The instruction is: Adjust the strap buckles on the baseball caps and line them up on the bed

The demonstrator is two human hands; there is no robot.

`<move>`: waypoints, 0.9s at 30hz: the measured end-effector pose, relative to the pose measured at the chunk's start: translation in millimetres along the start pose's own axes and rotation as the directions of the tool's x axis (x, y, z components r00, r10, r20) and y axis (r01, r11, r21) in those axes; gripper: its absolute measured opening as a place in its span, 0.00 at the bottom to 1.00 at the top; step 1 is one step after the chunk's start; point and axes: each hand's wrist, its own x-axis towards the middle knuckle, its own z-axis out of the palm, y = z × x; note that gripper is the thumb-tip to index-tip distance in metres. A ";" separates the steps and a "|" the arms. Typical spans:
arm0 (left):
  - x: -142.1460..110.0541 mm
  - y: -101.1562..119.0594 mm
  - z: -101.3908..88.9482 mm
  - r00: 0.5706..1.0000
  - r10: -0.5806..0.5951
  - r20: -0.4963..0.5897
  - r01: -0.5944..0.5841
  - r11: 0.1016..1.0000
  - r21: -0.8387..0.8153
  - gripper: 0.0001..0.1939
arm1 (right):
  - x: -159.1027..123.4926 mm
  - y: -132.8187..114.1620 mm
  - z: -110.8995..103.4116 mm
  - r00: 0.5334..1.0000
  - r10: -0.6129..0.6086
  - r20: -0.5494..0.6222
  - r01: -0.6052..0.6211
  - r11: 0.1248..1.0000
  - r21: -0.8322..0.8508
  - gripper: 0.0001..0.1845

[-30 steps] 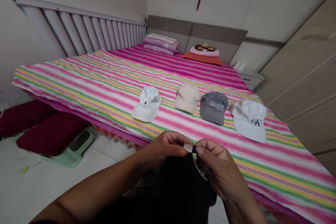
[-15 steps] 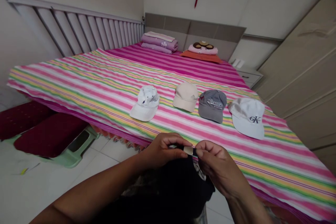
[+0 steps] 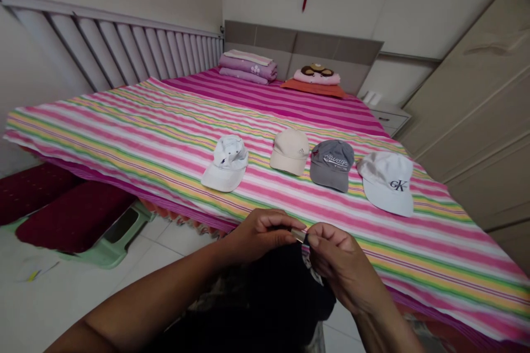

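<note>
My left hand (image 3: pixel 260 234) and my right hand (image 3: pixel 337 259) meet low in the middle, both pinched on a small pale tag (image 3: pixel 298 235) at the top edge of a black garment (image 3: pixel 281 298) that hangs below them. On the striped bed (image 3: pixel 144 121) beyond lie a white cap (image 3: pixel 226 162), a cream cap (image 3: pixel 289 151), a grey cap (image 3: pixel 331 164) and a white cap with dark letters (image 3: pixel 387 182), side by side in a row.
Folded purple bedding (image 3: pixel 248 66) and a pink pillow with a brown toy (image 3: pixel 315 74) lie at the headboard. Dark red cushioned stools (image 3: pixel 70 215) stand on the white floor at left. A nightstand (image 3: pixel 389 116) and wardrobe doors (image 3: pixel 476 121) are at right.
The view has drifted slightly, so the bed and caps sit a little further left. The tag between my fingers now shows edge-on and narrower. Both hands stay pinched together.
</note>
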 end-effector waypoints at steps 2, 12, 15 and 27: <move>1.5 1.2 0.0 0.999 -0.047 -0.027 0.045 0.996 -0.081 0.13 | 1.5 2.0 2.5 1.000 -0.023 -0.019 0.023 0.999 0.036 0.14; -1.7 -7.3 -1.3 0.956 -0.293 -0.011 0.240 0.805 -0.543 0.18 | 9.0 15.4 16.5 0.989 -0.092 -0.113 0.103 0.990 0.098 0.13; -2.5 -6.8 -1.8 0.957 -0.292 0.004 0.249 0.809 -0.533 0.15 | 8.4 15.1 15.5 0.990 -0.085 -0.116 0.096 0.991 0.094 0.13; -6.2 -15.8 -6.3 0.941 -0.302 0.151 0.324 0.681 -0.657 0.16 | 3.5 14.3 12.2 0.996 -0.068 -0.054 0.072 0.994 0.081 0.12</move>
